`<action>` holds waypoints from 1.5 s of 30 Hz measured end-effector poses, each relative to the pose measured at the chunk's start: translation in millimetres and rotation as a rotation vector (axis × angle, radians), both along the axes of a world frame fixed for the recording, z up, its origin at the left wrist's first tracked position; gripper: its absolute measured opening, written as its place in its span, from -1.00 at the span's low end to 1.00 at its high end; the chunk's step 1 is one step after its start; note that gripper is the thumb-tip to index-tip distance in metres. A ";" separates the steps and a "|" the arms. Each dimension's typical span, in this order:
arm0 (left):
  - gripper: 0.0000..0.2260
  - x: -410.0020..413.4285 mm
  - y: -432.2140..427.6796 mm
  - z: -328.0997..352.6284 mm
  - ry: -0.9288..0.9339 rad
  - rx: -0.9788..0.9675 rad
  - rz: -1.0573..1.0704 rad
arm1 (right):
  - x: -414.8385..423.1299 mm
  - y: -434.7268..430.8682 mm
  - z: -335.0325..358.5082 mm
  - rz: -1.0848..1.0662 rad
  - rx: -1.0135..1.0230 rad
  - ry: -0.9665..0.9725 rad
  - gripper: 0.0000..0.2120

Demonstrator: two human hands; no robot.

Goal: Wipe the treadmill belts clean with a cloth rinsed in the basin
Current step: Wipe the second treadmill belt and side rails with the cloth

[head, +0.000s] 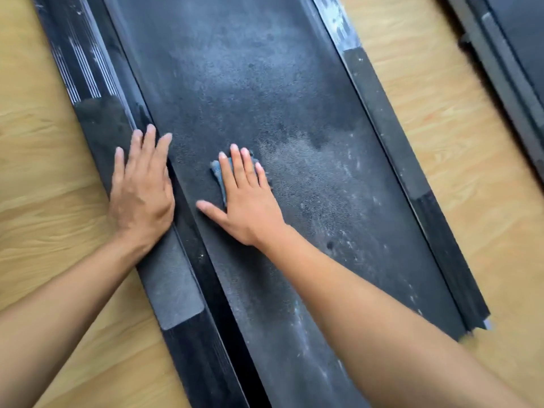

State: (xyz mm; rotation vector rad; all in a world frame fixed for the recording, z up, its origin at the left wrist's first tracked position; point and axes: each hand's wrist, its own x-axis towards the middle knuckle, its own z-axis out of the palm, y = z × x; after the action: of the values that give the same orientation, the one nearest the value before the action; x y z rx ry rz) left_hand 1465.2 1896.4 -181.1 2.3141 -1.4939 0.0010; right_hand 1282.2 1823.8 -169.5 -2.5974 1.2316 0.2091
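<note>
A dark treadmill belt (265,98) runs diagonally through the head view, dusty and streaked with pale marks toward the lower right. My right hand (247,198) lies flat on the belt with straight fingers, pressing a small blue cloth (217,171) that shows only at the fingers' left edge. Flat on the treadmill's left side rail (103,122) rests my left hand (141,187), fingers straight, holding nothing. The basin is not in view.
Light wooden floor (44,172) lies on both sides of the treadmill. The right side rail (391,136) borders the belt. A second dark treadmill frame (512,69) stands at the upper right.
</note>
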 end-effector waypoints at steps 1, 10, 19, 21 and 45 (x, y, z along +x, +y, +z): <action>-0.51 -1.0 0.1 1.5 -0.018 -0.001 -0.049 | -31.3 28.5 3.1 0.017 0.008 0.005 -0.08; -0.53 -1.2 -2.1 -1.4 -0.084 0.103 -0.046 | -104.5 109.1 -0.9 0.011 0.077 0.087 -0.06; -0.49 -19.5 -2.8 5.8 -0.121 0.193 0.007 | 35.0 -59.2 1.1 -0.070 0.036 0.004 0.00; -0.48 -19.9 -1.2 7.4 -0.131 0.204 0.002 | -18.3 -2.5 3.3 -0.004 0.014 0.030 -0.04; -0.49 -20.5 -1.4 11.0 -0.118 0.210 -0.011 | -166.0 105.9 16.4 0.010 0.064 0.106 -0.14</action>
State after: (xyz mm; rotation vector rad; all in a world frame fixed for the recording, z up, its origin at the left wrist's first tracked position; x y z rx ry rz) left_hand 1444.7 1895.0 -170.1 2.5096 -1.6343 -0.0241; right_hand 1116.1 1929.6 -153.1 -2.5671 1.2261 0.3867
